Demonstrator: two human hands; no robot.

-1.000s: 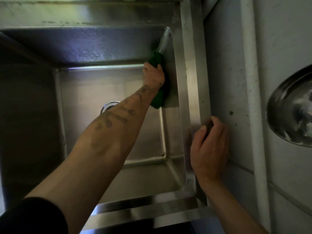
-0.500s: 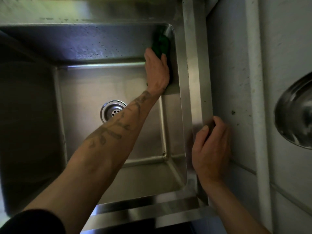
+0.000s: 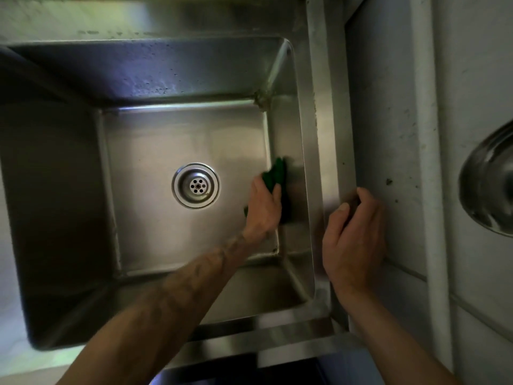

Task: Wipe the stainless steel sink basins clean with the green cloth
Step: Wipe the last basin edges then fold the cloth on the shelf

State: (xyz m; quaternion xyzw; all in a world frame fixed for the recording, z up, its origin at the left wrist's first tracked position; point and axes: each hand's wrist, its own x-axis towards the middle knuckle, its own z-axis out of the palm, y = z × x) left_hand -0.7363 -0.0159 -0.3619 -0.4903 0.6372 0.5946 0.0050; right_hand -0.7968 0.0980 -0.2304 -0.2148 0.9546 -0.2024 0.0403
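Right of centre in the frame, low on the right-hand wall of the deep rectangular stainless steel sink basin [image 3: 166,73], the crumpled green cloth [image 3: 276,172] is pressed against the metal. It sits close to where that wall meets the basin floor. The left hand [image 3: 263,207] grasps the cloth. Its back is turned toward the camera, its thumb is on the left side, and its fingers lie over the fabric. A bunch of green sticks out above the fingertips, and a darker strip shows along the hand's right edge. The tattooed left forearm [image 3: 177,290] runs up to it from the lower left of the frame and is blurred.

The round steel drain strainer [image 3: 196,185] lies in the middle of the basin floor, just left of the left hand and apart from it. Specks and droplets dot the far wall near the top of the frame.

The right hand [image 3: 354,234] clasps the flat steel rim [image 3: 327,129] at right of centre. Its thumb is on the rim's top face, and its fingers are bent over the outer edge beside the speckled white wall [image 3: 388,107]. A shiny round metal bowl [image 3: 488,190] is cut off by the right edge of the frame, well apart from both hands.
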